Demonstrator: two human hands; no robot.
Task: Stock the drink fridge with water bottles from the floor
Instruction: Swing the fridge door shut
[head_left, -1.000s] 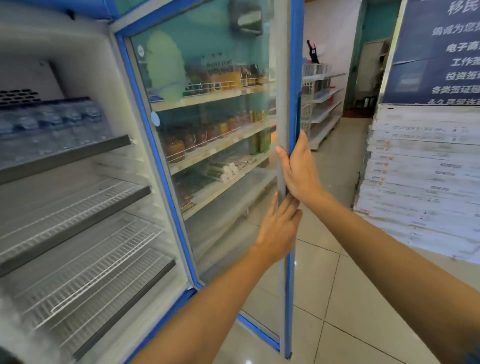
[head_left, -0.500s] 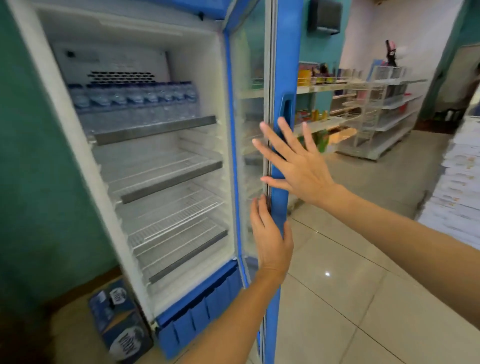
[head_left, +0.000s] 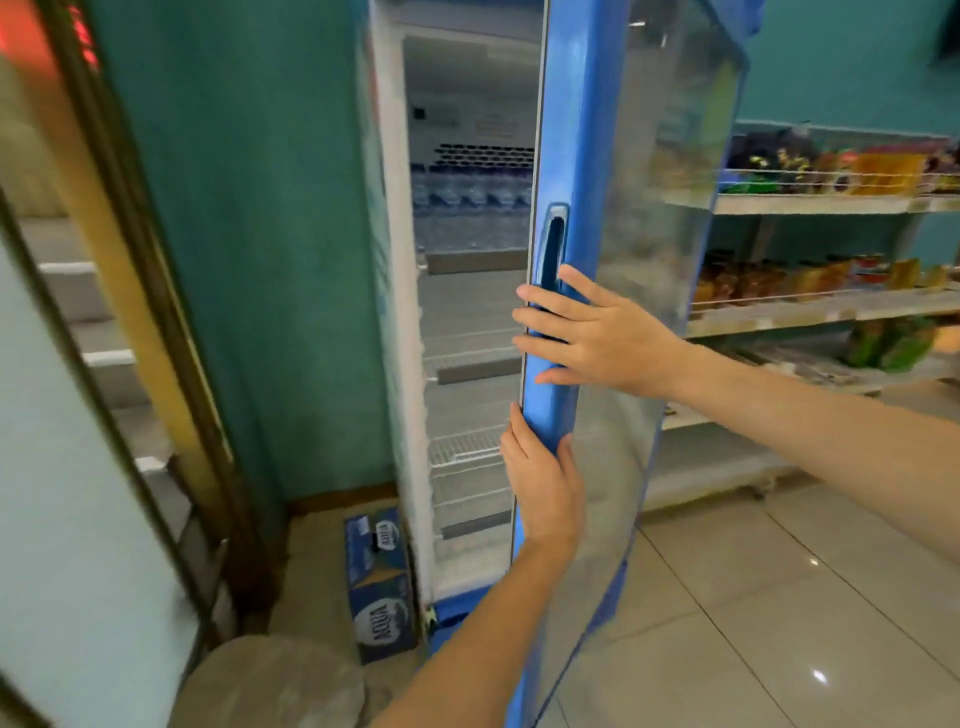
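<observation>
one drink fridge (head_left: 395, 312) with one blue-framed glass door (head_left: 582, 156); two bare hands, the left hand (head_left: 543, 483) and the right hand (head_left: 597, 332), both laid open on that door. inside, one row of water bottles (head_left: 470, 195) too blurred to count, over three visible bare wire shelves (head_left: 467, 452). one blue carton (head_left: 379, 577) at the fridge's lower left corner.

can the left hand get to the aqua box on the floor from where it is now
Probably yes. The left hand only rests on the edge of the fridge door and holds nothing. The Aqua box sits on the floor left of the fridge, below it, with nothing between them. The person would likely need to bend down.
</observation>
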